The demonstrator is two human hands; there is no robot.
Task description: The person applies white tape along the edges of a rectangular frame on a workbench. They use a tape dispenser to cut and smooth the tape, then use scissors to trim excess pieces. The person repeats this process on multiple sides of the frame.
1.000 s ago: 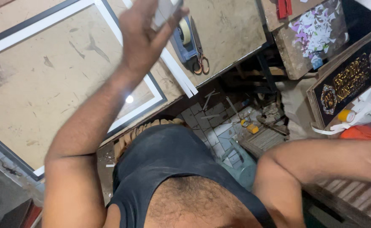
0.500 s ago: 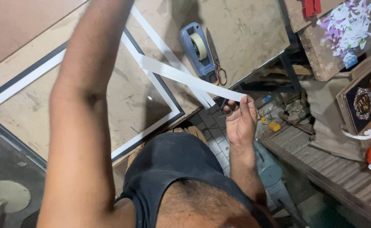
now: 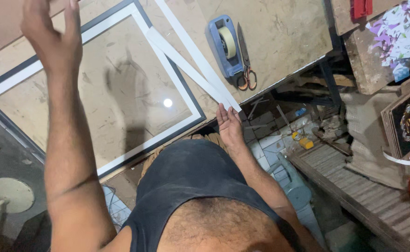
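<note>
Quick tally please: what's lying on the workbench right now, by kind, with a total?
Picture frame: 1
Loose white strips: 2
Tape dispenser: 1
Scissors: 1
Total: 5

The right hand touches the near end of the strips at the bench edge; the left hand is raised above the frame, holding nothing.

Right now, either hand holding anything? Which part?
Right hand touches the near end of the white strip, fingertips only; a grip cannot be told. Left hand is raised, open, holding nothing.
</note>
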